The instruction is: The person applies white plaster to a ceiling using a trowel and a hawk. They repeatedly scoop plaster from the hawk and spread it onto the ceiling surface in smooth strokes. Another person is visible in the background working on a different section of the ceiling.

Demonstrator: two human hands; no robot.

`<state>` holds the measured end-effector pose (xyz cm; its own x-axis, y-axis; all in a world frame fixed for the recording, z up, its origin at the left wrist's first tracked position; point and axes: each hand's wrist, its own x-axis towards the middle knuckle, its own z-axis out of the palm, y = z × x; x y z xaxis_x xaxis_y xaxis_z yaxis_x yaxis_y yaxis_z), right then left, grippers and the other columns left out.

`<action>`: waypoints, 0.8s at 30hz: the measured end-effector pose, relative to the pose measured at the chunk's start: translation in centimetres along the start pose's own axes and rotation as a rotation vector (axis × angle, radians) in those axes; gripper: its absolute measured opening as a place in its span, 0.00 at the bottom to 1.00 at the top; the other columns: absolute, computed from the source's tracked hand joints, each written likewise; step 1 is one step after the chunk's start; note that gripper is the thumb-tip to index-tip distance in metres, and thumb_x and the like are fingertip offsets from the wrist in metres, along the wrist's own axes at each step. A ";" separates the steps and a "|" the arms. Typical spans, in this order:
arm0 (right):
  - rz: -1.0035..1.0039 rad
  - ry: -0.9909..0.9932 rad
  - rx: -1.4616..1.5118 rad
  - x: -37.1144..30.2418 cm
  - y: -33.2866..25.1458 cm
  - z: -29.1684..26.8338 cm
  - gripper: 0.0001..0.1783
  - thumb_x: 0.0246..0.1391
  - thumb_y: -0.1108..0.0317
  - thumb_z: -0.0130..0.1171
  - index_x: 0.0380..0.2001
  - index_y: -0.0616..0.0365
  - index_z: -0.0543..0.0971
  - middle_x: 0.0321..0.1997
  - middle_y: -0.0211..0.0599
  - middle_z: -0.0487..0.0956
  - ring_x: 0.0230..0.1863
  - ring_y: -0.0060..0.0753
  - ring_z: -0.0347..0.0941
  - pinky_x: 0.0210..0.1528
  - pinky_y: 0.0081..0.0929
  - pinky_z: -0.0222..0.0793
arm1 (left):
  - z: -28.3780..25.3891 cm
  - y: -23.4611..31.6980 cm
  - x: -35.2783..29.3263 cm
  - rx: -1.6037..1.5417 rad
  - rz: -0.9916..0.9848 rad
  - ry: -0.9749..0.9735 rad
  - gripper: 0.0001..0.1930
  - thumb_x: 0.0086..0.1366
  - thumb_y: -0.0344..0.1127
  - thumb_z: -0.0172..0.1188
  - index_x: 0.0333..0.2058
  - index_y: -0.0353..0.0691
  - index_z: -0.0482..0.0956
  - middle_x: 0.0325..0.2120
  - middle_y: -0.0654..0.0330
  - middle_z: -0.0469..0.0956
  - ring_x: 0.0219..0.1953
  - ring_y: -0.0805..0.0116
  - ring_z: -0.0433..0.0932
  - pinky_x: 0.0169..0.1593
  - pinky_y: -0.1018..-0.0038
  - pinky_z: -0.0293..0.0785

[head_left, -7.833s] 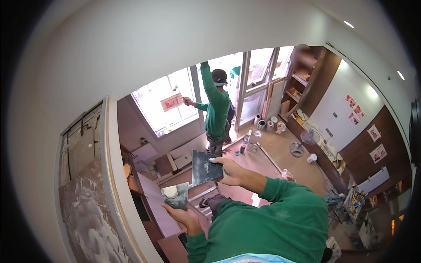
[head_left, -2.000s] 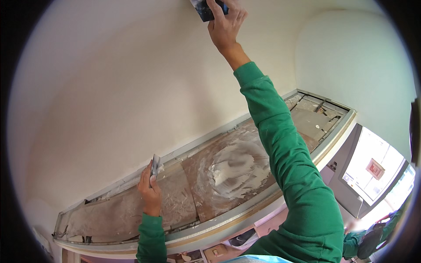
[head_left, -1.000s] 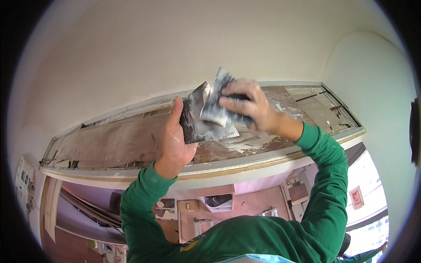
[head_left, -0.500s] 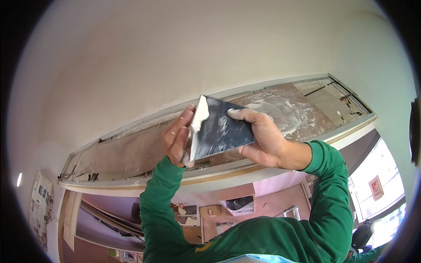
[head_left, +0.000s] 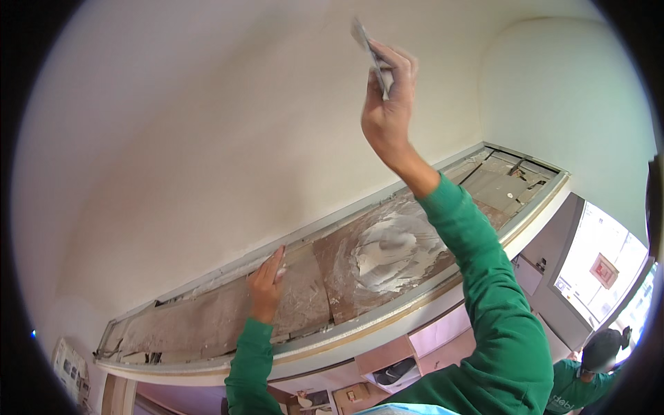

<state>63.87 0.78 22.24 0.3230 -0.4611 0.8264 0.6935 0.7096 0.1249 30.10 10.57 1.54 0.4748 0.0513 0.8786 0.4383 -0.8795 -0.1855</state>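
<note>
High up in front of the pale wall (head_left: pixel 263 117), my right hand (head_left: pixel 389 117) grips a thin flat scraper plate (head_left: pixel 379 69). The plate is seen nearly edge-on and is blurred at its upper end, so I cannot tell if it touches the wall. Lower and to the left, my left hand (head_left: pixel 265 285) is over the ledge with its fingers stretched toward the wall; nothing I can make out is in it. Between the two arms a brown board (head_left: pixel 339 297) lies on the ledge, with a spread mound of white putty (head_left: pixel 391 252) on it.
The long dusty ledge (head_left: pixel 200 332) runs along the wall, with a raised front rim (head_left: pixel 332 346) and gaps and cables at its right end. Below it are open shelves (head_left: pixel 398 366). Another person (head_left: pixel 588 380) in green is at the lower right.
My right hand has lifted the scraper plate up from over the ledge toward the wall, turning it edge-on. My left hand has come away from the plate and dropped lower. The view has shifted.
</note>
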 end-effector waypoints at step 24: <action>-0.815 0.101 -0.720 5.5 13.2 7.2 0.36 0.44 0.78 0.59 0.58 0.37 0.76 0.53 0.27 0.71 0.55 0.35 0.65 0.56 0.40 0.57 | -0.9 0.1 0.3 -0.143 -0.151 0.134 0.19 0.74 0.37 0.45 0.52 0.30 0.78 0.42 0.43 0.81 0.41 0.47 0.83 0.44 0.65 0.77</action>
<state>70.21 11.43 32.41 -0.3754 -0.7161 0.5885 0.9269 -0.2913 0.2367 29.59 10.02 2.18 0.3027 0.1323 0.9438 0.3793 -0.9252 0.0081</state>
